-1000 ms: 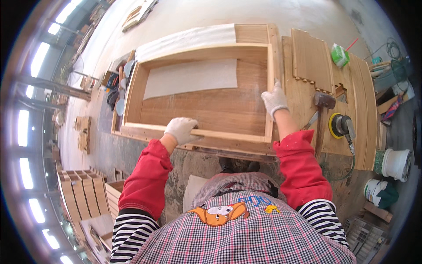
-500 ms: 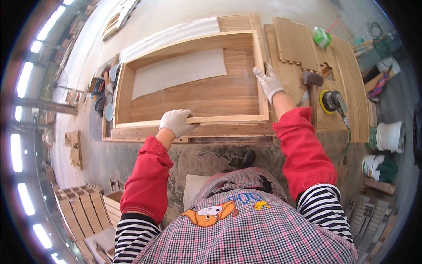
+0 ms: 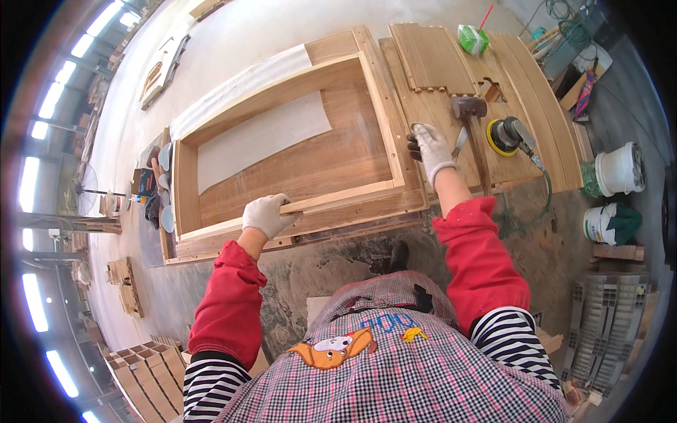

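A rectangular wooden frame (image 3: 343, 197) lies inside a larger wooden casing (image 3: 386, 99) on the bench. My left hand (image 3: 268, 216), in a whitish work glove, is closed over the frame's near rail, its fingertips hidden on the inner side. My right hand (image 3: 433, 149), gloved alike with dark patches at the fingers, hovers just beyond the casing's right edge. Its fingers are partly spread and I see nothing held in them. Beside it lie a scraper (image 3: 460, 141) and a mallet (image 3: 469, 109) with a dark head. A white sheet (image 3: 264, 137) rests on the wood panel within the frame.
A sander (image 3: 509, 135) with a yellow pad and hose sits right of the mallet. Wooden panels (image 3: 431, 60) and a green packet (image 3: 472, 40) lie farther back. White buckets (image 3: 620, 169) stand at the right. Tools (image 3: 149, 187) crowd the bench's left end.
My right hand has left the frame's right rail and moved rightward past the casing. My left hand stays on the near rail. The whole view has turned and shifted somewhat.
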`<state>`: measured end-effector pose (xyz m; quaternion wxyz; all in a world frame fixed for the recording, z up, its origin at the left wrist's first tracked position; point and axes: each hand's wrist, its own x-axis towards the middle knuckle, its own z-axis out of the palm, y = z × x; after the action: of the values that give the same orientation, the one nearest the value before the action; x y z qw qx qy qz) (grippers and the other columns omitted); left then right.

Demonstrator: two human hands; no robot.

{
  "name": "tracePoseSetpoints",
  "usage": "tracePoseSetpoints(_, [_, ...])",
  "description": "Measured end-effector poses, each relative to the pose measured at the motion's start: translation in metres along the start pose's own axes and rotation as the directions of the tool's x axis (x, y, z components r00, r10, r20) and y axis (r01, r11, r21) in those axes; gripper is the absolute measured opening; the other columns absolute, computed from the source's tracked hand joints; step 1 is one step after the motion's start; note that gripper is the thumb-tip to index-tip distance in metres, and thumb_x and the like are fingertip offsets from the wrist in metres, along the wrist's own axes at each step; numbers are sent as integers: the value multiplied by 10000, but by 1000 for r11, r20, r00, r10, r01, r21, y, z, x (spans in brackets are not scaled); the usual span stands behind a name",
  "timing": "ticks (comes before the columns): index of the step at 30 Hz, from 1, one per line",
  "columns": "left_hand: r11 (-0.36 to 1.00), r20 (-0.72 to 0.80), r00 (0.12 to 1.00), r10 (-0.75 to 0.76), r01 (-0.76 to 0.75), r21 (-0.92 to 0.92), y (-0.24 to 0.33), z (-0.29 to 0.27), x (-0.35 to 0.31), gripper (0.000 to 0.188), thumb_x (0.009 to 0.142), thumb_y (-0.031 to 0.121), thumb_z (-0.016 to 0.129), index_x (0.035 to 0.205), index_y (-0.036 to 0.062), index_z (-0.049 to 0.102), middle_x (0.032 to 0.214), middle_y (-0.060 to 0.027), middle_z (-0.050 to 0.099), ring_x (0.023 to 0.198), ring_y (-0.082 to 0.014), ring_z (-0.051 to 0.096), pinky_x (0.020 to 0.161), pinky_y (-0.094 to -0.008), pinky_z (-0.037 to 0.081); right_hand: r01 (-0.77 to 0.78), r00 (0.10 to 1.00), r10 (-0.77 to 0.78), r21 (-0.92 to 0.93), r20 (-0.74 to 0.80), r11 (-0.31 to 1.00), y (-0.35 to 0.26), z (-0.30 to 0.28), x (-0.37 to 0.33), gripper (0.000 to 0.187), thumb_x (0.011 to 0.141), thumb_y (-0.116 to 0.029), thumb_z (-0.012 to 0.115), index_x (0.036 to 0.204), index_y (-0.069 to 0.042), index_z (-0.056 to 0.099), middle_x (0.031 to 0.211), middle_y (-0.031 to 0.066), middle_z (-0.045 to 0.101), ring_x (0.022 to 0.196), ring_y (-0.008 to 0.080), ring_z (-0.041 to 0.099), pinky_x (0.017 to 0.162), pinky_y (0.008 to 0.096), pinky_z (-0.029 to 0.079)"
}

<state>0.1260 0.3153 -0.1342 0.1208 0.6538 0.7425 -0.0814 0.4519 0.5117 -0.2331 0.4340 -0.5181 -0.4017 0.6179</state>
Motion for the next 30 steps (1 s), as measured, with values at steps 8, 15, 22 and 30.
tracePoseSetpoints(8, [1000, 22, 1000, 23, -23, -3, -6, -4, 0, 448, 768, 576, 659, 966, 175, 685, 932, -78, 704, 903, -286, 665, 772, -401, 523, 319, 946, -156, -737, 283, 596, 18, 52, 36, 722, 778, -378, 642, 1339, 34, 447, 1197, 295, 585, 1105, 374, 592, 912, 401, 480])
tracePoseSetpoints(15, [998, -88, 994, -58, 55, -30, -3, 11, -25, 369, 728, 480, 715, 950, 191, 664, 939, -62, 694, 907, -252, 675, 777, -394, 531, 388, 912, -281, -412, 298, 825, -4, 42, -13, 621, 789, -93, 655, 1353, 22, 422, 1061, 153, 631, 917, 263, 602, 840, 366, 493])
tracePoseSetpoints(22, [983, -555, 830, -55, -53, -177, 7, 83, -68, 440, 591, 176, 743, 1017, 104, 658, 1106, -68, 666, 1075, -254, 619, 958, -406, 474, 223, 919, -206, -13, 336, 975, -6, 2, -91, 533, 948, -322, 558, 1397, -89, 388, 1414, 106, 409, 1302, 240, 407, 1105, 367, 320])
tracePoseSetpoints(30, [983, -538, 841, -57, -48, -179, 8, 111, -71, 555, 690, 210, 702, 1222, 104, 585, 1309, -99, 568, 1250, -269, 504, 1089, -432, 360, 179, 965, -205, 160, 166, 971, -21, 33, -65, 459, 1005, -417, 371, 1368, -135, 373, 1322, 83, 451, 1217, 256, 435, 1062, 409, 347])
